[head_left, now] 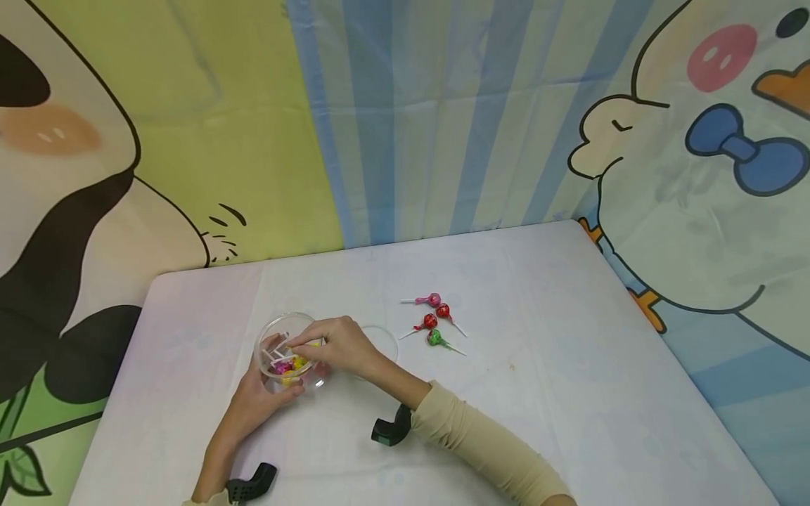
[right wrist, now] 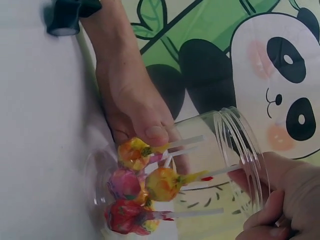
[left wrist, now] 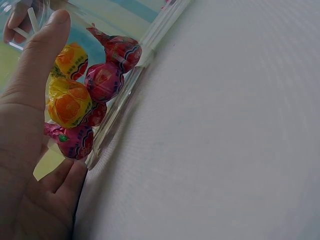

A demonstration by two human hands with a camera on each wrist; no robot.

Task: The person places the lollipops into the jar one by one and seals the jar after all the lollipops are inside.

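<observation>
A clear plastic jar (head_left: pixel 261 355) with several wrapped lollipops inside stands tilted on the table. My left hand (head_left: pixel 258 399) grips it around the side, thumb toward the front. Yellow, pink and red candy heads rest at the jar's bottom, white sticks toward the mouth. At the open rim, my right hand (head_left: pixel 338 343) reaches in, thumb and forefinger pinching the stick end of a yellow lollipop (right wrist: pixel 165 184). In the left wrist view, my left thumb (left wrist: pixel 42 57) lies along the clear wall beside a yellow candy head (left wrist: pixel 70 103).
To the right on the white table (head_left: pixel 538 393) lie a pink lollipop (head_left: pixel 434 300), a green lollipop (head_left: pixel 434 337) and two red ones, one being the red lollipop (head_left: pixel 443 310). A clear round lid (head_left: pixel 396 344) lies behind my right wrist. Printed cloth (head_left: pixel 430 119) hangs behind the table.
</observation>
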